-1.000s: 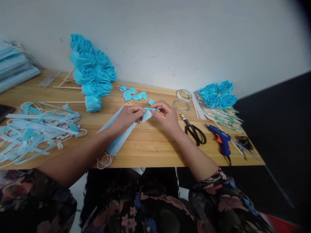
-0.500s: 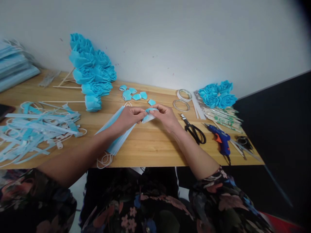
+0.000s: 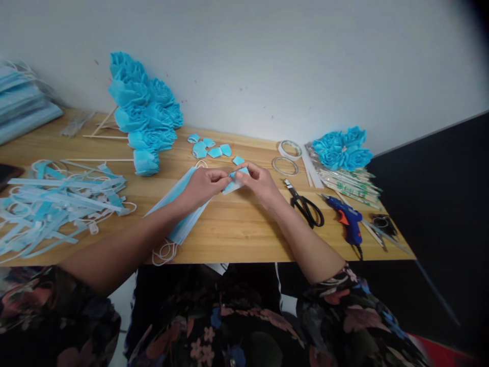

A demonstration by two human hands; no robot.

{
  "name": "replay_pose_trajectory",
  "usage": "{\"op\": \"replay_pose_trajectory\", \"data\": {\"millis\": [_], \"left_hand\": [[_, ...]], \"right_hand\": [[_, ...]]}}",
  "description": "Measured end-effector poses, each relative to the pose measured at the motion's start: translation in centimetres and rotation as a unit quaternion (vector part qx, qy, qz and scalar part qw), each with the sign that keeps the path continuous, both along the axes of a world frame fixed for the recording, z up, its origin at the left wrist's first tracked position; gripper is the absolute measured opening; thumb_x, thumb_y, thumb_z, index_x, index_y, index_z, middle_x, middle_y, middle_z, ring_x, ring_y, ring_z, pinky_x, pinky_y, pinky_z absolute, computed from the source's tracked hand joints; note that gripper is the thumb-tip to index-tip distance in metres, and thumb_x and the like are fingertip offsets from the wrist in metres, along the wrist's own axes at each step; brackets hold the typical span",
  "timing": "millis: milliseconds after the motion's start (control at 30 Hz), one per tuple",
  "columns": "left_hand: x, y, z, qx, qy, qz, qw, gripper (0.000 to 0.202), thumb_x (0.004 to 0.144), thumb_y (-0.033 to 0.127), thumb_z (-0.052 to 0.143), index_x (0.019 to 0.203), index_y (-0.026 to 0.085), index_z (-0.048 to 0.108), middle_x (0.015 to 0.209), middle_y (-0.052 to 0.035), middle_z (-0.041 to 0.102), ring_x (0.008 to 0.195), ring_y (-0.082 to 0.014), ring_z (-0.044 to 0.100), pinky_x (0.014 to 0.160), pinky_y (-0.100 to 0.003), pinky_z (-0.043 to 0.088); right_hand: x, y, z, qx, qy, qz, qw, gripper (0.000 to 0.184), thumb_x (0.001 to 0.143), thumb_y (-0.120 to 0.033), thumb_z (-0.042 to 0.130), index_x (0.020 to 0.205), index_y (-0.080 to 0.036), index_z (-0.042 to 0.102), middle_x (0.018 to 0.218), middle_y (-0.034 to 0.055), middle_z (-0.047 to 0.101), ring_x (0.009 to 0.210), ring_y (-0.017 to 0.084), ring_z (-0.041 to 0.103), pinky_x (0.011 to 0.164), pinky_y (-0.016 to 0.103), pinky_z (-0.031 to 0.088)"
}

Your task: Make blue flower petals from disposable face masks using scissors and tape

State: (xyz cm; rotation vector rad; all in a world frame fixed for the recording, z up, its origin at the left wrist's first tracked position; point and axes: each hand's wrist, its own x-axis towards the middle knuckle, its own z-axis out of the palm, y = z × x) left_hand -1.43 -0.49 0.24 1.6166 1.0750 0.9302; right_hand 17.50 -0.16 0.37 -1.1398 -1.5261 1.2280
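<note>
Carefully pinching a blue cloth piece (image 3: 233, 187) between closed fingertips of left hand (image 3: 200, 188) and right hand (image 3: 263, 186), just beside the far end of the face mask (image 3: 186, 223); apparently shaping an edge, likely needing steady tension next.

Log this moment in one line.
left hand: pinching blue-white piece; right hand: pinching same piece; face mask: on table; scissors: on table, unheld
</note>
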Motion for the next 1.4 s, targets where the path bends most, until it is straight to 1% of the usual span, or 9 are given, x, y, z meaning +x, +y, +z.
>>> {"op": "replay_pose_trajectory", "data": {"millis": [67,233,500,733,867,900,1067,1267,1400], "left_hand": [[0.04,-0.02,-0.09,0.006,0.007,-0.003,1.000,0.030,0.083,0.037,0.061,0.060,0.018,0.060,0.053,0.0036,0.051,0.051,-0.0092,0.041,0.052,-0.025,0.028],[0.13,-0.08,-0.19,0.000,-0.005,-0.007,1.000,0.028,0.082,0.038,0.062,0.064,0.018,0.062,0.056,0.0030,0.054,0.054,-0.0096,0.045,0.054,-0.025,0.031],[0.13,-0.05,0.09,-0.005,-0.026,-0.016,1.000,0.031,0.085,0.041,0.061,0.063,0.019,0.062,0.054,0.0024,0.055,0.054,-0.0104,0.047,0.055,-0.025,0.037],[0.12,0.16,-0.02,-0.042,-0.047,-0.004,0.998,0.031,0.082,0.042,0.061,0.062,0.019,0.063,0.054,0.0017,0.058,0.053,-0.0105,0.050,0.056,-0.025,0.041],[0.13,0.33,-0.27,-0.084,-0.075,0.005,0.994,0.031,0.079,0.043,0.064,0.061,0.018,0.063,0.055,0.0002,0.060,0.052,-0.0106,0.051,0.055,-0.024,0.042],[0.11,0.36,-0.29,-0.093,-0.087,0.004,0.992,0.032,0.079,0.043,0.065,0.061,0.018,0.062,0.056,-0.0002,0.060,0.053,-0.0106,0.052,0.054,-0.024,0.042],[0.02,0.30,-0.10,-0.121,-0.128,0.009,0.984,0.030,0.077,0.041,0.068,0.061,0.017,0.063,0.058,-0.0005,0.060,0.053,-0.0102,0.052,0.054,-0.024,0.043],[0.02,0.39,-0.22,-0.113,-0.142,0.012,0.983,0.030,0.080,0.043,0.069,0.064,0.018,0.065,0.059,-0.0007,0.060,0.055,-0.0111,0.052,0.055,-0.025,0.045],[-0.02,0.42,-0.28,-0.109,-0.150,0.021,0.982,0.025,0.083,0.038,0.067,0.067,0.019,0.067,0.062,-0.0007,0.061,0.056,-0.0110,0.052,0.056,-0.025,0.046]], "right_hand": [[-0.21,-0.11,-0.04,-0.001,-0.008,-0.004,1.000,0.045,0.069,-0.060,0.080,0.081,-0.020,0.064,0.071,-0.0026,0.061,0.068,0.013,0.054,0.067,0.027,0.044],[-0.38,-0.04,-0.30,0.007,-0.009,-0.012,1.000,0.032,0.073,-0.048,0.077,0.078,-0.020,0.063,0.069,-0.0039,0.058,0.065,0.012,0.051,0.064,0.026,0.041],[-0.40,-0.03,-0.40,0.035,-0.014,-0.020,0.999,0.027,0.073,-0.042,0.077,0.076,-0.019,0.063,0.067,-0.0044,0.057,0.064,0.011,0.049,0.064,0.026,0.041],[-0.47,-0.06,-0.64,0.120,-0.031,-0.049,0.991,0.017,0.080,-0.036,0.071,0.088,-0.022,0.070,0.081,-0.0012,0.067,0.072,0.014,0.057,0.069,0.028,0.046],[-0.45,-0.16,-0.28,0.183,-0.074,-0.055,0.979,0.006,0.078,-0.026,0.068,0.083,-0.024,0.072,0.091,0.0019,0.072,0.089,0.019,0.064,0.078,0.032,0.050],[-0.43,-0.13,-0.25,0.196,-0.079,-0.050,0.976,0.007,0.077,-0.023,0.067,0.081,-0.024,0.073,0.092,0.0022,0.072,0.092,0.020,0.064,0.081,0.033,0.050],[-0.32,0.08,-0.50,0.236,-0.078,-0.019,0.969,0.027,0.074,-0.010,0.057,0.083,-0.027,0.075,0.098,0.0015,0.075,0.101,0.020,0.066,0.097,0.039,0.050],[-0.28,-0.09,-0.34,0.220,-0.093,-0.020,0.971,0.028,0.079,-0.012,0.057,0.088,-0.027,0.078,0.102,0.0020,0.075,0.104,0.020,0.066,0.097,0.039,0.051],[-0.27,-0.28,-0.13,0.215,-0.089,-0.016,0.972,0.026,0.081,-0.014,0.060,0.091,-0.029,0.078,0.105,0.0022,0.075,0.104,0.020,0.066,0.094,0.039,0.051]]}}
